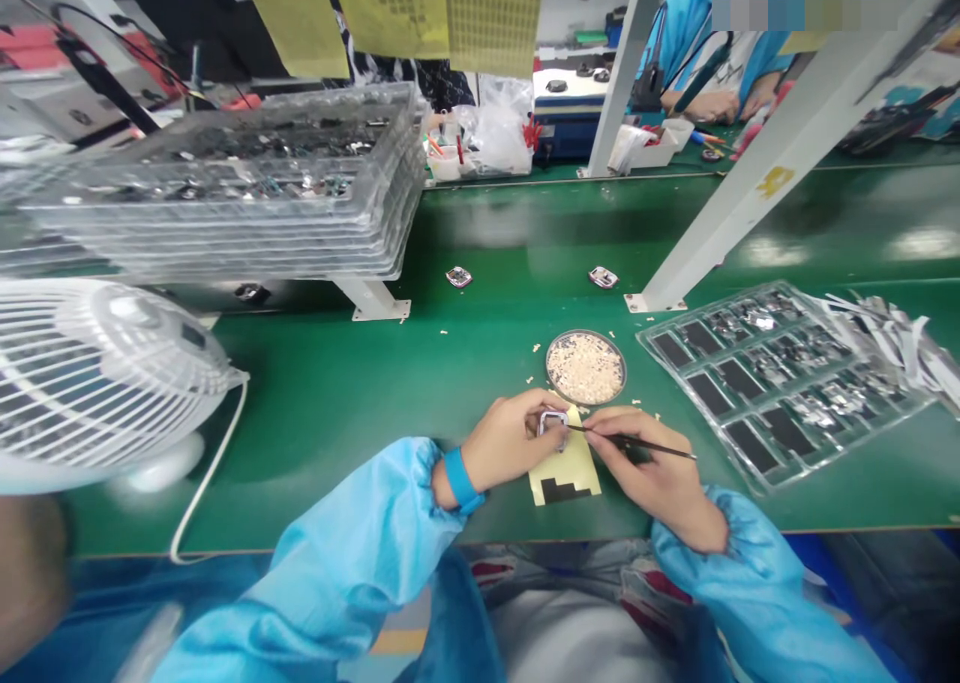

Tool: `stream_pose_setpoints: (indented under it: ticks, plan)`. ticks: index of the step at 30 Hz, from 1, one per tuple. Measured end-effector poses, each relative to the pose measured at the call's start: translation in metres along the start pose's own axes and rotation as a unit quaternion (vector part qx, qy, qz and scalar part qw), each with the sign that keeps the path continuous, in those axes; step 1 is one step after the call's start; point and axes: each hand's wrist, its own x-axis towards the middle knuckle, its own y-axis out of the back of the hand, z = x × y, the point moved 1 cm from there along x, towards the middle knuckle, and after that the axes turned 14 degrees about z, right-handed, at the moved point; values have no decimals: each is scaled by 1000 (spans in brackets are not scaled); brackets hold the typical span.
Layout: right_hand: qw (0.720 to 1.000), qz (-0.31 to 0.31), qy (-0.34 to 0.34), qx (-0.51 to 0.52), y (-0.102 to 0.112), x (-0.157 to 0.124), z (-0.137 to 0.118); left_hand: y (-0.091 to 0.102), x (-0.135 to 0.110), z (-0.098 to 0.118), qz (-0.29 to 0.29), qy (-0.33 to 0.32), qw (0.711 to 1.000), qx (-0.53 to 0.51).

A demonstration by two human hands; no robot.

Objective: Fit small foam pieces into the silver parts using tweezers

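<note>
My left hand point(506, 441) is closed around a small pale rounded frame, like a watch case point(553, 423), just over a yellow adhesive sheet point(577, 468). Black strips remain at that sheet's near end. Between the fingers of my right hand point(656, 473) are dark tweezers point(637, 442), whose tip reaches to the case. Whether the tip grips anything is too small to see. Just beyond both hands lies a round dish point(586, 366) full of tiny cream-coloured pieces, with a few scattered around it on the green bench.
At right, a clear compartment tray point(780, 383) holds dark pads and metallic parts, beside white strips point(900, 338). A white fan point(112, 383) stands left, below stacked plastic trays point(247, 223). Two small cases point(459, 277) lie beyond the dish. White posts point(720, 193) rise from the bench. A co-worker sits opposite.
</note>
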Motion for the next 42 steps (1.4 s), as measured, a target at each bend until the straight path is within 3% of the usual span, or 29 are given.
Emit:
stream_pose_setpoints:
  ticks: [12,18,22,27,30,32,35,37,39,42]
  plan:
    - [999,19,-22,21,3,1,-5,1,1,-2,-21,28,998,-55]
    - [999,-2,-38,1,2,-2,-1,4,3,1,-32,38,997,-61]
    - [990,-23,-117,72,2,-1,5,6,6,1,-41,43,996,-68]
    - [947,-65,-240,205,9,-5,4,10,8,2,-58,65,994,-73]
    - [927,-69,-274,246,24,-8,-7,12,7,4,-51,79,994,-56]
    - [929,-59,-272,244,42,-5,-12,13,6,6,-34,90,993,-63]
    - [954,28,-256,150,87,11,-4,14,5,8,-6,107,992,-64]
    - [963,113,-241,-37,125,28,15,15,5,10,7,113,992,-55]
    - [922,168,-204,-283,159,45,40,15,5,12,8,115,991,-70]
    - [843,140,-239,-461,187,64,77,13,6,13,-19,127,981,-148]
